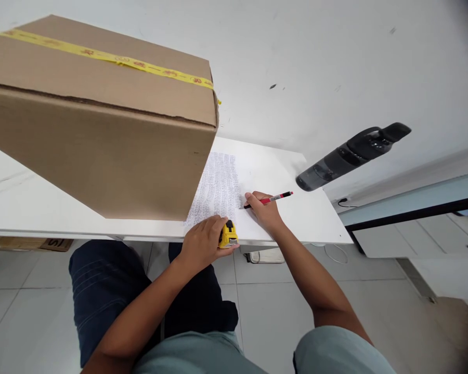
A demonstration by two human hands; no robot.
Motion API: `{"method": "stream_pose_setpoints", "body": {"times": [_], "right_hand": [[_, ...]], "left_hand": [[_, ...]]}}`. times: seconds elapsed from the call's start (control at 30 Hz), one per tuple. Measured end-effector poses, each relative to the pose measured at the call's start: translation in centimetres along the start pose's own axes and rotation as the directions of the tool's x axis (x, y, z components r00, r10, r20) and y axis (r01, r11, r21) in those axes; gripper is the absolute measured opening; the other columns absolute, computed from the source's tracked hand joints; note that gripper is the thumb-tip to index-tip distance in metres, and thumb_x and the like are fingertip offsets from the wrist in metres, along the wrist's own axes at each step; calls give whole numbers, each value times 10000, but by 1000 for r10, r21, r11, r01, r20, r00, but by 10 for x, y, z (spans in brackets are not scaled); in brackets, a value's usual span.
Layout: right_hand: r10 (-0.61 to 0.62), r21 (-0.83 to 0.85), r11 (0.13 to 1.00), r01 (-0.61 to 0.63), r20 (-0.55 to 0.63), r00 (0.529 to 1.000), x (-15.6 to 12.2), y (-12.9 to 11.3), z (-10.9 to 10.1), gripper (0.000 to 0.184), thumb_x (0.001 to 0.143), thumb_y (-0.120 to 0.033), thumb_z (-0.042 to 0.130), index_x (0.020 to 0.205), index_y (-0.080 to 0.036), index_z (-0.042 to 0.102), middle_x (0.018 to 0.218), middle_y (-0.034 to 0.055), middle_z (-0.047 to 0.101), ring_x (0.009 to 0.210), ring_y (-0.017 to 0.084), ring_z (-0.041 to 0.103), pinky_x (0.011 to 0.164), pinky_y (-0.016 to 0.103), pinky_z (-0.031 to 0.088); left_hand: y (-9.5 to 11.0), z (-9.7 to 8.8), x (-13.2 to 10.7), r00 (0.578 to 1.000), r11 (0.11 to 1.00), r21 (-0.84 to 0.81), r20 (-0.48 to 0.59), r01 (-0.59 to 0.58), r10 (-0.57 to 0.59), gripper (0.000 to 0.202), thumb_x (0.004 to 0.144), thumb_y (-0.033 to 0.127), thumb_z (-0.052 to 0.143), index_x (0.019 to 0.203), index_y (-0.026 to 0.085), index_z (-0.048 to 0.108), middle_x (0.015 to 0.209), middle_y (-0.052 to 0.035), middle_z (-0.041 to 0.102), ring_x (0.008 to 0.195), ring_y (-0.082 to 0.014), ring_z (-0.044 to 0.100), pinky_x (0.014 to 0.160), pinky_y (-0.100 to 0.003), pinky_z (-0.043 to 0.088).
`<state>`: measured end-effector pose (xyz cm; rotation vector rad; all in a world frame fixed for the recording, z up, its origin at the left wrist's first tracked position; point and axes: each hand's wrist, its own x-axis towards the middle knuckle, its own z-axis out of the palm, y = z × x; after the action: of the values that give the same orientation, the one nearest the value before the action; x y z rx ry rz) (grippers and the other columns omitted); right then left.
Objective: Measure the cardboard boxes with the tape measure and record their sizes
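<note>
My left hand (203,241) is closed around a yellow and black tape measure (229,235) at the front edge of the white table. In my right hand (265,212) is a red and black pen (273,198), its tip low over the tabletop beside a sheet of paper (218,182). Dense rows of small handwriting cover the sheet. A large closed cardboard box (140,150), with a yellow printed band around it, stands on the table left of the sheet and hides part of it.
A dark clear bottle (335,160) stands at the right end of the white table (292,218), near the wall. A light cabinet (417,234) is off to the right. My legs (105,291) are under the table's front edge, above the tiled floor (265,306).
</note>
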<state>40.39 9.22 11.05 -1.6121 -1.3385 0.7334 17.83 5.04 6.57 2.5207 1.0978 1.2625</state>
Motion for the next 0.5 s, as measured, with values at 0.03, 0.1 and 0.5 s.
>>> {"method": "stream_pose_setpoints", "body": {"times": [0.03, 0.1, 0.5], "right_hand": [[-4, -2, 1000, 4, 2, 1000, 0, -1, 0, 380, 865, -440, 640, 561, -216, 602, 521, -40, 468, 543, 141, 415, 589, 307, 356], [-11, -3, 1000, 11, -3, 1000, -1, -2, -1, 390, 869, -444, 630, 554, -217, 594, 525, -39, 472, 546, 141, 414, 594, 308, 359], [-32, -19, 999, 32, -37, 999, -2, -2, -1, 402, 850, -465, 634, 535, -220, 580, 529, -27, 493, 572, 150, 437, 604, 305, 376]], "left_hand": [[0, 0, 0, 1000, 1000, 5, -4, -4, 4, 682, 840, 597, 744, 1339, 209, 488, 1175, -127, 742, 995, -262, 758, 796, -364, 616], [1, -1, 1, 1000, 999, 24, -18, -22, 23, 683, 844, 590, 745, 1337, 198, 482, 1170, -131, 743, 985, -260, 761, 786, -357, 616], [0, -2, 1, 1000, 1000, -2, 1, -13, 13, 692, 844, 582, 745, 1356, 203, 476, 1183, -131, 739, 989, -265, 760, 784, -365, 616]]}}
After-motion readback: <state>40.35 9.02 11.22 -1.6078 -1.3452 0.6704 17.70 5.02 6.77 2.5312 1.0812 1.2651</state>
